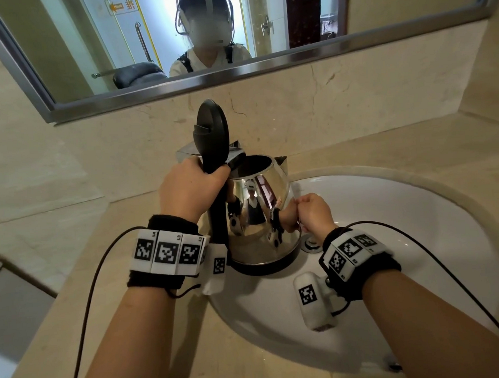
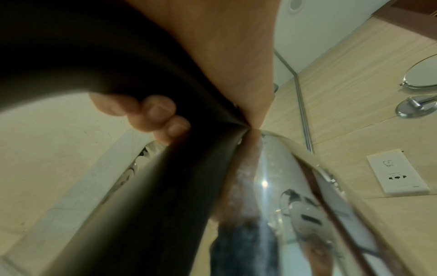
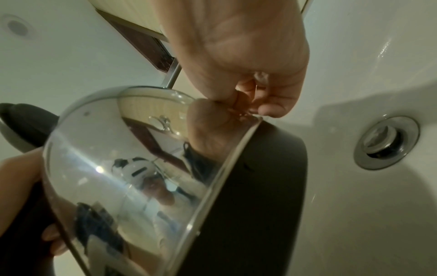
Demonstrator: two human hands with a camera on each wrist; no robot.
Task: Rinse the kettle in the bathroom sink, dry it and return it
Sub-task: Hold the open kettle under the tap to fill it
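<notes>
While the left hand (image 1: pixel 189 189) grips the kettle (image 1: pixel 261 217) handle over the sink (image 1: pixel 418 237), lid up, right hand (image 1: pixel 313 211) fingers curled vs. its side; can't tell what they pinch.

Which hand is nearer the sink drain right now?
Right. The right hand is curled against the kettle side, just above the drain; the left hand grips the handle on the kettle's far side.

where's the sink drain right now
In the head view the drain sits in the white sink, just right of the kettle base and below the right hand.
</notes>
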